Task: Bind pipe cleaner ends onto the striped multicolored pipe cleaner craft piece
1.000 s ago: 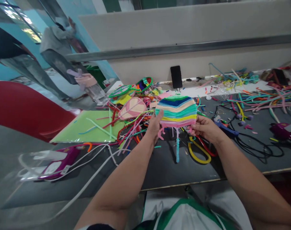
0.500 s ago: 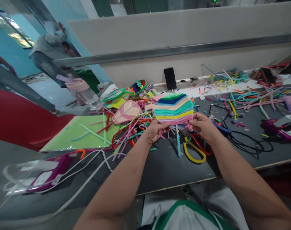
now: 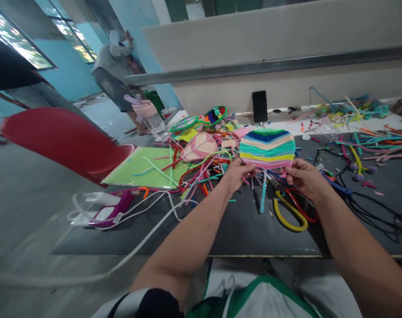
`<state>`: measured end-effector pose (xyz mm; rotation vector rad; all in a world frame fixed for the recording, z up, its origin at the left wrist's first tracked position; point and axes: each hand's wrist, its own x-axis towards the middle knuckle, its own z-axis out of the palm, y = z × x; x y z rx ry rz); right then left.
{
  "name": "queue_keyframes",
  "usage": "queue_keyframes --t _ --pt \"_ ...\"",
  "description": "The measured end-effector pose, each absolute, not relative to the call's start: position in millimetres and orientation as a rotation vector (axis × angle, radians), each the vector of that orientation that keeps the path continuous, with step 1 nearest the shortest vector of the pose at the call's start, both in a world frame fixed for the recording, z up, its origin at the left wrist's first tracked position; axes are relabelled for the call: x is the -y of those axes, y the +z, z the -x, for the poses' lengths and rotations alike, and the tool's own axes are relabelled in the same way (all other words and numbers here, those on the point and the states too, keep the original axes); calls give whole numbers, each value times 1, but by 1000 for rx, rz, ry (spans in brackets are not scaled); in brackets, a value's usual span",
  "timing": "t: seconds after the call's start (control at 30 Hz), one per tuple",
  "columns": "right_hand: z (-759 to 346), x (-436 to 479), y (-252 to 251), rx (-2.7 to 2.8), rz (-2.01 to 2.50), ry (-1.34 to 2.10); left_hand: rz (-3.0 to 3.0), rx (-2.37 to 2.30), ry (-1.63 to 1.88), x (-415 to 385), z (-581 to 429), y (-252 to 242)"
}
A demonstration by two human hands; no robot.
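Both my hands hold a striped fan-shaped piece made of pipe cleaners point(image 3: 267, 149), with green, blue, peach, teal, yellow and pink bands. My left hand point(image 3: 237, 175) pinches its lower left edge. My right hand point(image 3: 302, 176) grips the lower right edge between thumb and fingers. A light-blue twisted stem point(image 3: 263, 194) hangs below its middle. On the table just under my right hand lie scissors with yellow and red wrapped handles point(image 3: 289, 216). A pink striped oval piece point(image 3: 199, 147) rests to the left among loose pipe cleaners point(image 3: 201, 176).
A black phone point(image 3: 259, 106) leans against the back panel. A pink-lidded bottle point(image 3: 151, 119) stands at the back left. Green sheets point(image 3: 139, 174), a purple glue gun point(image 3: 121, 205) with a white cord, and black cables point(image 3: 369, 212) lie on the table point(image 3: 247, 238). A person point(image 3: 111, 70) stands beyond.
The view has swung left, so the table and my hands appear farther right. Both hands still hold the striped piece, which now faces me a little more squarely.
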<state>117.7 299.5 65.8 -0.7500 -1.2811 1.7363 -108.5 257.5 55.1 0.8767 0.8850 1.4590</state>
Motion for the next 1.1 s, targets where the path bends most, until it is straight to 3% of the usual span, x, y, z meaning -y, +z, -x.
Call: queue_keyframes --t 1.1 --pt "-117 -294 72 1238 640 1763 -825 -806 1446 -255 108 57"
